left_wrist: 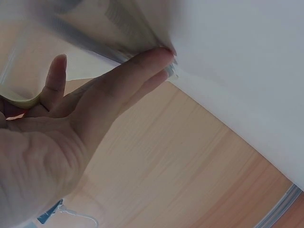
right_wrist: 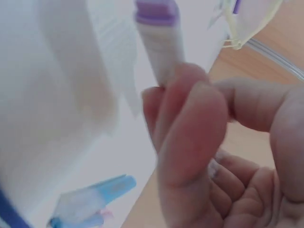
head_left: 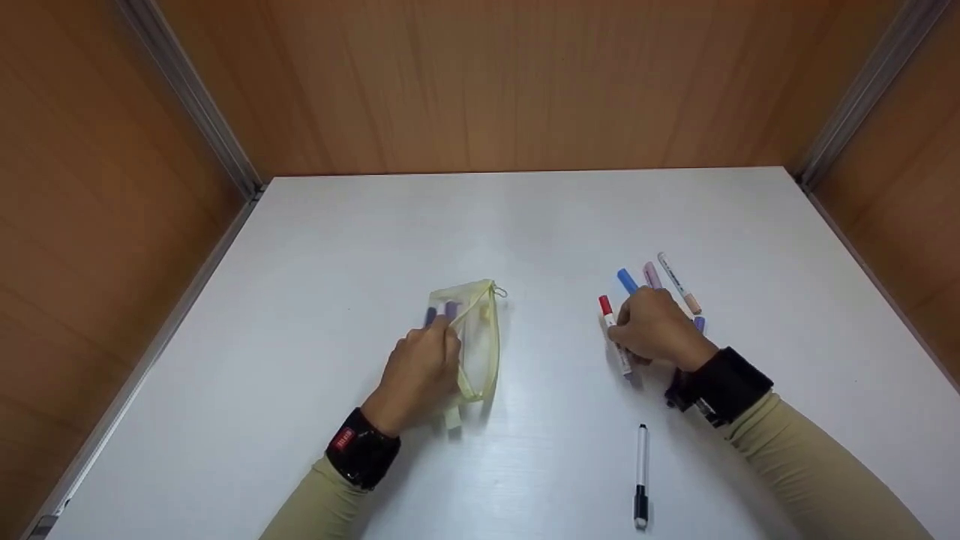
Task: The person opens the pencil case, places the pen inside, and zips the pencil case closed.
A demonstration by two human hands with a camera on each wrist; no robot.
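While the left hand [head_left: 421, 367] pinches the yellow mesh pouch [head_left: 474, 337] by its edge on the desk [head_left: 480, 217], the right hand [head_left: 654, 326] is curled round a purple-capped marker [right_wrist: 159, 40], lifting it from the loose markers [head_left: 634, 289] on the right. Honestly I'd keep the pouch mouth held wide and feed the marker in cap first so it doesn't snag the mesh.

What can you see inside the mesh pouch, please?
Through the pouch mesh, two purple-capped markers show. The left hand covers their lower ends, so anything else inside is hidden.
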